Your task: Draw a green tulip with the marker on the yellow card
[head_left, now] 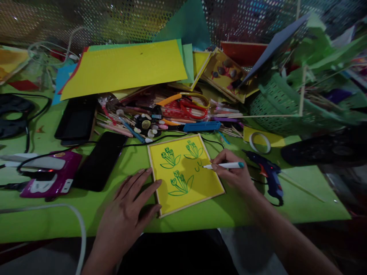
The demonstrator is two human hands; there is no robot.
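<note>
A yellow square panel (169, 206) with a thin wooden frame lies on the green table. Green tulip drawings mark it at upper left, upper right and lower left, and two small curved strokes show right of its centre. My right hand (233, 172) pinches a white marker (226, 165) with a teal end, its tip at or just over the panel beside those strokes. Spread fingers of my left hand (130, 208) rest at the panel's left edge, with nothing held.
Two dark phones (100, 162) and a magenta power strip (54, 175) lie at left. Scissors (183, 103), a blue cutter (202, 126) and sticks are piled behind the panel. At right are a glue gun (268, 173), a tape roll (259, 143) and a green basket (283, 103).
</note>
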